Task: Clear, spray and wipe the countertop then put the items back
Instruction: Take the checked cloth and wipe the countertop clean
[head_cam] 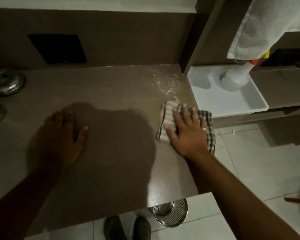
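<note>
Pressing flat on a checked and striped cloth, the right hand has its fingers spread straight over the fabric at the right of centre in the frame, near the right-hand edge of the brown countertop. The left hand rests open, palm down, on the bare surface at centre left, in shadow and holding nothing. Wet streaks glisten just above the cloth, toward the back corner, so wiping looks to be under way with that patch yet to be covered. The cloth is soft and limp; it should bunch and slide easily on the wet top, so a flat palm over its middle will likely steer it better than a pinch at a corner. A spray bottle stands in a white tray at upper right, apart from the hands.
</note>
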Demonstrator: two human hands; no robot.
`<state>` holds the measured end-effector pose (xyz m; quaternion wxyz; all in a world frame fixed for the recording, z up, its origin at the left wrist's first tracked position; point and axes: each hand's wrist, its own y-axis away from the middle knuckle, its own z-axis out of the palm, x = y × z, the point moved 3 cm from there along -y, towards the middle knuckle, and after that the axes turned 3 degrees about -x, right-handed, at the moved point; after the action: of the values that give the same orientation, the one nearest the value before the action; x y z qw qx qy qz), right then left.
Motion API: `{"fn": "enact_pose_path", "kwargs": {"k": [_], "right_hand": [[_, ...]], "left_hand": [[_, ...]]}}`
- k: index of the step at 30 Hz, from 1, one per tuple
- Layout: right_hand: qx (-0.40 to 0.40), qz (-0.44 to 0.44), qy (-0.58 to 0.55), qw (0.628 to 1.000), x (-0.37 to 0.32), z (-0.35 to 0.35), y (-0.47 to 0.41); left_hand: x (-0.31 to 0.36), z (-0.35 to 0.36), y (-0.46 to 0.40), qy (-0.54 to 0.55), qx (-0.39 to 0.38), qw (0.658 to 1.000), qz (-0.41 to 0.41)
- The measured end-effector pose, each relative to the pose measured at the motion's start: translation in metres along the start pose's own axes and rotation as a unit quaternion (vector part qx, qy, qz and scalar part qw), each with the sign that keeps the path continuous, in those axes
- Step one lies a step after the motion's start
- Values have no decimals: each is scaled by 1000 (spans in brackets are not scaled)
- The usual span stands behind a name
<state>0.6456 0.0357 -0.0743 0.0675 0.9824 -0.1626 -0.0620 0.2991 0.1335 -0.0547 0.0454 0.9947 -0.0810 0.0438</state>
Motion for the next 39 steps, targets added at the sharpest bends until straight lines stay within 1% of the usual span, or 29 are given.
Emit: {"fn": "enact_pose_path", "kwargs": {"k": [2, 4, 5, 6, 7, 8, 9, 10, 12, 13, 14, 15, 16, 19, 22, 23, 24, 26, 28, 29, 30, 31, 32, 34, 35, 36, 37, 38, 39], "right_hand": [[6, 97, -29, 995, -5, -8, -46], [5, 196, -66, 978, -28, -15, -94], [-2, 222, -78, 972, -47, -17, -112], [-11, 216, -81, 973, -71, -18, -127], [-19, 174, -75, 982, -99, -16, -135], [-29, 101, -64, 992, -127, -12, -137], [-40, 6, -53, 998, -151, -9, -133], [-48, -100, -39, 993, -168, -7, -125], [-53, -291, 8, 955, -166, -9, -111], [-48, -359, 38, 931, -152, -14, -114], [-46, -395, 59, 915, -133, -18, -123], [-47, -396, 70, 914, -113, -22, -136], [-48, -367, 75, 926, -92, -27, -152], [-33, -217, 61, 974, -46, -40, -192], [-3, -152, 42, 987, -34, -39, -203], [13, -113, 28, 993, -35, -35, -201], [33, -51, 7, 998, -39, -30, -198], [65, 115, -55, 990, -56, -22, -193], [36, 260, -118, 958, -90, -21, -189], [10, 291, -136, 947, -114, -22, -188], [-10, 288, -142, 947, -141, -23, -188], [-21, 258, -133, 957, -169, -21, -187], [-24, 207, -117, 971, -198, -17, -185], [-22, 53, -97, 994, -253, -4, -174], [-35, -50, -94, 994, -275, 0, -165], [-56, -169, -75, 981, -291, 2, -155], [-73, -285, -27, 955, -297, 2, -147], [-75, -379, 31, 922, -293, -2, -146], [-66, -439, 80, 893, -279, -6, -151]], "left_hand": [[2, 0, 0, 7, -3, 1000, -3], [3, 2, 0, 17, -10, 1000, -11], [3, 2, -1, 23, -11, 1000, -12], [4, 1, -1, 24, -9, 1000, -11], [5, 0, -2, 19, -7, 1000, -10], [5, -2, -1, 10, -1, 1000, -7], [5, -3, -1, -1, 6, 1000, -3], [5, -5, 0, -13, 12, 1000, 2], [5, -7, 1, -32, 15, 999, 8], [4, -7, 1, -29, 14, 999, 4], [4, -6, 0, -18, 15, 1000, -2], [3, -4, -1, -2, 15, 1000, -7], [2, -2, -2, 12, 15, 1000, -9], [0, 3, -5, 20, 20, 1000, -5], [-1, 2, -6, 17, 9, 1000, -10], [-1, 2, -6, 11, 5, 1000, -11], [0, 1, -5, 5, 0, 1000, -11], [1, -2, -4, 0, -4, 1000, -12], [2, -3, -3, -3, -10, 1000, -14], [2, -2, -3, -5, -11, 1000, -15], [2, -1, -3, -5, -10, 1000, -15], [2, 0, -4, -2, -9, 1000, -16], [2, 0, -4, 5, -6, 1000, -15], [3, 0, -6, 18, 0, 1000, -13], [3, 0, -7, 19, 2, 1000, -9], [3, -1, -7, 19, 4, 1000, -3], [4, -1, -5, 19, 6, 1000, 1], [4, -1, -5, 20, 9, 1000, 3], [4, -2, -4, 21, 11, 1000, 4]]}}
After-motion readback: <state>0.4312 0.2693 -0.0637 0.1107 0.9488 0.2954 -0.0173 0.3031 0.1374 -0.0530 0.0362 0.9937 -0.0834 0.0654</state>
